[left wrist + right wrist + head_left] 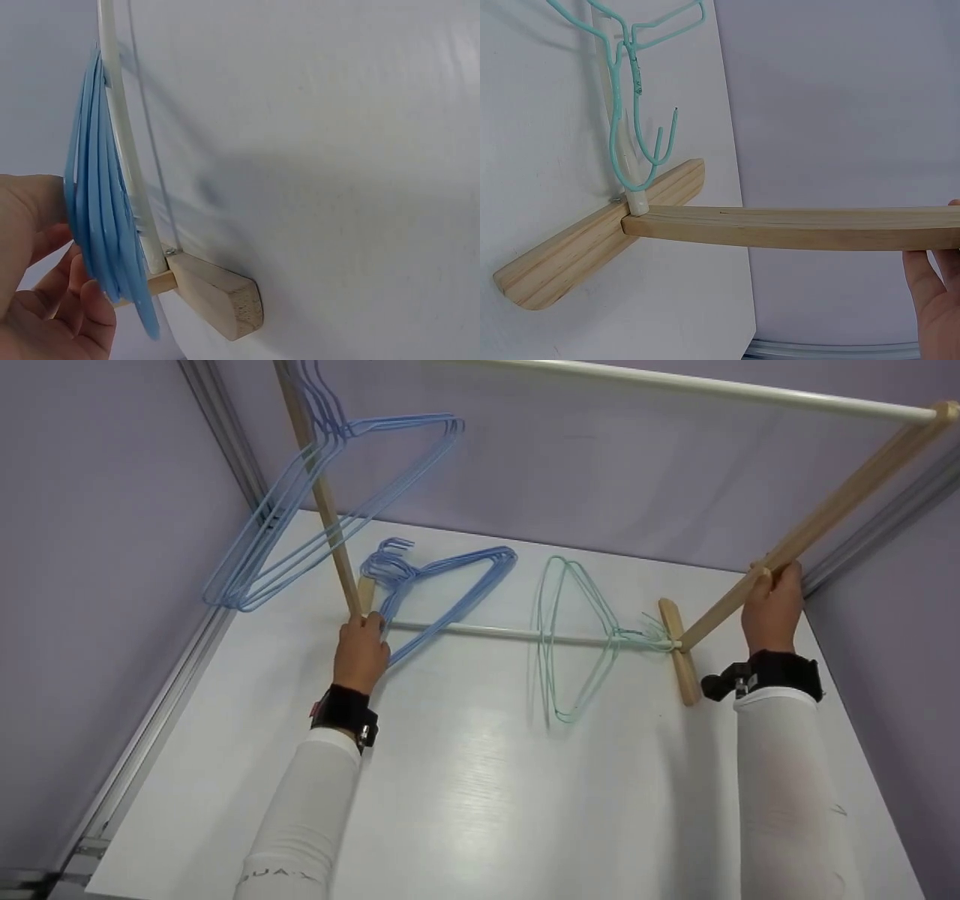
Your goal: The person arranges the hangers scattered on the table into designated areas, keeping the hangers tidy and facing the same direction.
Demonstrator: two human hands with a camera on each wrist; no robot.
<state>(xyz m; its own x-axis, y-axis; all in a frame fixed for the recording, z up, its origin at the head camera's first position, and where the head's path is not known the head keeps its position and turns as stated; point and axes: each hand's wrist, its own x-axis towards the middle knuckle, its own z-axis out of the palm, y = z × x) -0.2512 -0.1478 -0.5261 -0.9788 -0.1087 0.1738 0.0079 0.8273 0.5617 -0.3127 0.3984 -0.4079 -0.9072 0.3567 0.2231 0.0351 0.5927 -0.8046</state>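
A wooden clothes rack with white rails stands in front of me. Low on its left post (334,532), my left hand (360,652) grips the wood, beside a bundle of blue wire hangers (457,604) lying over the bottom rail (480,630). In the left wrist view, the blue hangers (97,187) hide part of that grip; curled fingers (94,315) show around them. My right hand (772,607) holds the right post (825,525) partway up, fingers curled round it. Mint-green wire hangers (551,637) rest at the right end of the bottom rail, hooks toward the post.
More blue wire hangers (337,514) hang at the upper left by the left post. A white top rail (712,386) spans above. The right wooden foot (679,652) stands on the white table (480,795). Lilac walls (90,547) with metal edge rails (225,442) enclose three sides.
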